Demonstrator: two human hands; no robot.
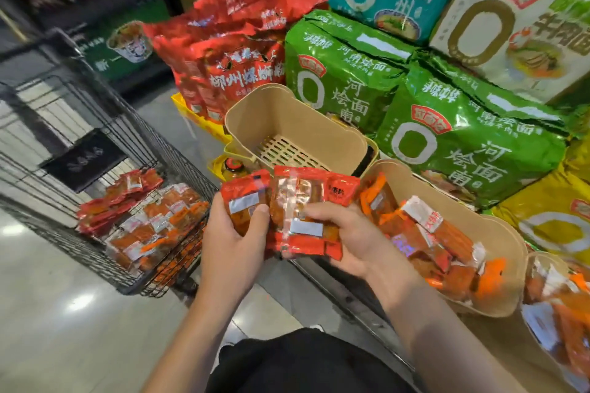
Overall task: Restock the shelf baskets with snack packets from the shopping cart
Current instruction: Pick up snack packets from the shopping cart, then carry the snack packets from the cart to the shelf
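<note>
A stack of small red-and-clear plastic snack packets [297,210] is held betw. both hands, just in front of and below the empty tan paper-lined basket [351,137] w/ slatted bottom. The stack's long axis runs roughly left-right. It is gripped at its left end by the left hand [233,233], thumb curled over the top packet; the right hand [344,233] is wrapped under and around the right end. The empty basket lies straight ahead and up, nearer the right hand. A part-filled tan basket [507,242] sits to the right; the black wire shopping cart [178,156], w/ more packets, stands left.
</note>
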